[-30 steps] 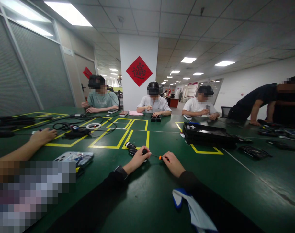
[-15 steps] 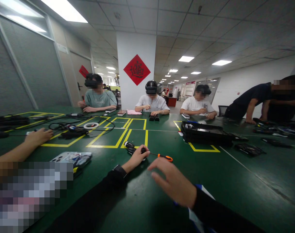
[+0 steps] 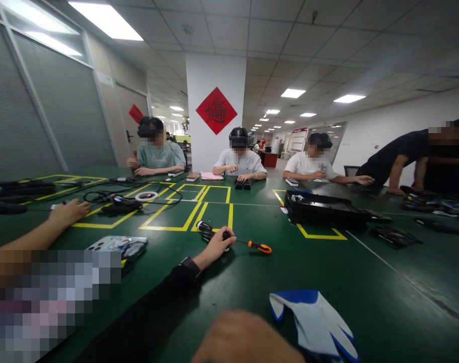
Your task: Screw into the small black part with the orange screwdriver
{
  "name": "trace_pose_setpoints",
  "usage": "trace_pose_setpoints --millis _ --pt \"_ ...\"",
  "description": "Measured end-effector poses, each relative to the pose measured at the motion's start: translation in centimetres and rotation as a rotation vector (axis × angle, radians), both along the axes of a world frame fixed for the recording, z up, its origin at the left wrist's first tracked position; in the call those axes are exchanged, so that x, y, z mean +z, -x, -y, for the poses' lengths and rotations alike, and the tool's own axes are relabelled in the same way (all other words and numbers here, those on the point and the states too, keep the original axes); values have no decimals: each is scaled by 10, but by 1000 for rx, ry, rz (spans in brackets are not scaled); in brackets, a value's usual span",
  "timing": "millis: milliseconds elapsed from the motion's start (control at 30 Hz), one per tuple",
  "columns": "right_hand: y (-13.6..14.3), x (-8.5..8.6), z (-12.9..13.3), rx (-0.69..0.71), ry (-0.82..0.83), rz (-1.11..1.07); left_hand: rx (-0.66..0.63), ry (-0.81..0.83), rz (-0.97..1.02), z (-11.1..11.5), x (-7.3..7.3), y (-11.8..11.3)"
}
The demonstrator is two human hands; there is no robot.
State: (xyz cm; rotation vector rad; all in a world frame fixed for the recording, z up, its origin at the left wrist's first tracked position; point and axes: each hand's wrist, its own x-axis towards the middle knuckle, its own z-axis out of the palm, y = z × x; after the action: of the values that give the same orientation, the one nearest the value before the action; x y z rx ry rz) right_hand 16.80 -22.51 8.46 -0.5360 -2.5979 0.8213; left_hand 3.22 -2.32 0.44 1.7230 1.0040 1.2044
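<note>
My left hand rests on the green table ahead, its fingers closed round a small black object with a rounded top. The hand hides most of that object. Just behind it lies a black piece with white-ringed ends. A screwdriver with an orange and black handle lies to the right, its shaft pointing at my left hand. Low in the picture, my right hand is close to the camera and blurred, its fingers hidden. Beside it on the table is a blue and white glove.
A co-worker's hand reaches in from the left, near cables and a white ring of tape. A clear bag of parts lies nearer. At right stands a black tray. Several people sit or lean across the table.
My right hand has pulled back toward me and down from beside the left, uncovering the glove. My left hand stays in place. A person at the far right has stretched out an arm.
</note>
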Motion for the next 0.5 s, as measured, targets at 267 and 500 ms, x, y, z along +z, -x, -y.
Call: trace_pose_setpoints --millis 267,500 --pt "-63 -34 -159 -650 -277 -6 15 -12 -3 1 2 0" --pt "-73 -73 -171 -683 -258 -109 5 -1 21 0 0 0"
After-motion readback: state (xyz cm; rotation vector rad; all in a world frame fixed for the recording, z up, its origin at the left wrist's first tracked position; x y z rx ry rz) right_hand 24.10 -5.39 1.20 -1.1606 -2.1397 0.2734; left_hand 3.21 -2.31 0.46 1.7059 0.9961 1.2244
